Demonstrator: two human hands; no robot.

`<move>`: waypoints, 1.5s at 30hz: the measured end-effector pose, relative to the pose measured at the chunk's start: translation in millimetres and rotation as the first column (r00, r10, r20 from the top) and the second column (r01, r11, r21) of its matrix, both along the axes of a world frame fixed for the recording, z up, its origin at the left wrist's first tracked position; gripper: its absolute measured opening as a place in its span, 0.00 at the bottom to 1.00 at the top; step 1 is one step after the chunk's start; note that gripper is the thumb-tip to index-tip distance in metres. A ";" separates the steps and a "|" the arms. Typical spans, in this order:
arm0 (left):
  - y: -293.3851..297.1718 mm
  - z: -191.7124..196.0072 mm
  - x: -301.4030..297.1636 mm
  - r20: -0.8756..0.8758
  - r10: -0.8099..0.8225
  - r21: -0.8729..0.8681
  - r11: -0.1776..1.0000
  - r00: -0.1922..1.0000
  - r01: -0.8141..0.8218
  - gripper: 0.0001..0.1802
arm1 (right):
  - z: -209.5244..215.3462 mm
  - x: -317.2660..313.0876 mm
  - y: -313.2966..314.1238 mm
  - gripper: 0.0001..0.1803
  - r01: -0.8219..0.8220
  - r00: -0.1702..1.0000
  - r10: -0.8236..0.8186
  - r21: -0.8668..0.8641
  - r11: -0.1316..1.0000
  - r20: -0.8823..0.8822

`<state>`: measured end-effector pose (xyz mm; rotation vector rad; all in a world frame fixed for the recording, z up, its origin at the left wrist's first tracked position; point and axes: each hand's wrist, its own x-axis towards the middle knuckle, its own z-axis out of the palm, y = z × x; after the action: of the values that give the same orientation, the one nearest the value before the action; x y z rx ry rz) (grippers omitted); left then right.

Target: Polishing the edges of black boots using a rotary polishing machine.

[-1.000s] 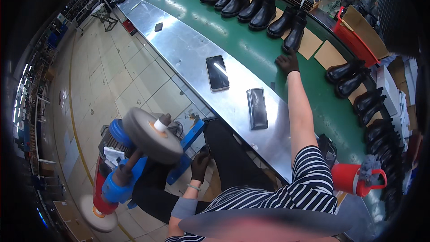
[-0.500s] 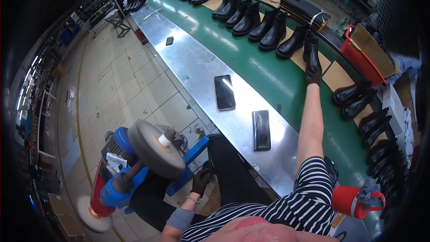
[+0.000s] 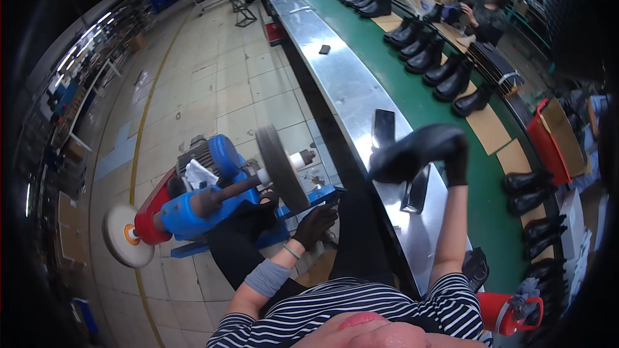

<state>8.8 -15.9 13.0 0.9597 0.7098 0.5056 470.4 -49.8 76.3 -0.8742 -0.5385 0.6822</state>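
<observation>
A black ankle boot (image 3: 412, 148) hangs sideways over the metal strip, its toe pointing left. My right hand (image 3: 457, 160), in a dark glove, is closed on the boot's upper end. My left hand (image 3: 316, 227), also gloved, is over my lap with its fingers stretched out and nothing visible in them. Just above it stands a grey buffing wheel (image 3: 278, 166) on the shaft of a blue and red polishing machine (image 3: 187, 212). A second, pale wheel (image 3: 127, 235) sits on the machine's far left end.
A phone (image 3: 384, 125) and a black case (image 3: 416, 194) lie partly behind the boot on the metal strip (image 3: 342, 84). Rows of black boots (image 3: 451, 77) line the green bench (image 3: 367, 51). A red mug (image 3: 500, 312) stands near my right elbow. Another person (image 3: 489, 16) sits across the bench.
My right hand has lifted the boot off the bench and brought it left over the metal strip. My left hand has risen slightly and its fingers have straightened. The view has turned left.
</observation>
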 end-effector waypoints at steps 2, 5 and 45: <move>4.0 -29.8 -12.9 0.122 -0.100 0.437 0.899 0.987 0.037 0.20 | -12.8 -100.2 33.5 0.22 -0.151 0.937 0.211 -0.221 0.964 0.278; 8.8 -52.2 -13.2 0.079 0.070 0.411 0.906 0.994 -0.096 0.18 | -61.0 -221.9 67.1 0.21 -0.425 0.859 0.507 -0.452 0.784 0.073; 12.1 -91.8 -22.8 0.454 0.607 -0.691 0.702 0.652 -0.173 0.37 | -106.4 -311.7 97.5 0.47 -0.988 0.062 0.749 0.063 0.138 -0.659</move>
<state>-14.0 -3.8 -78.8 -0.0501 0.3732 0.9089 158.8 47.7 -30.1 -0.5381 -0.3390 2.3265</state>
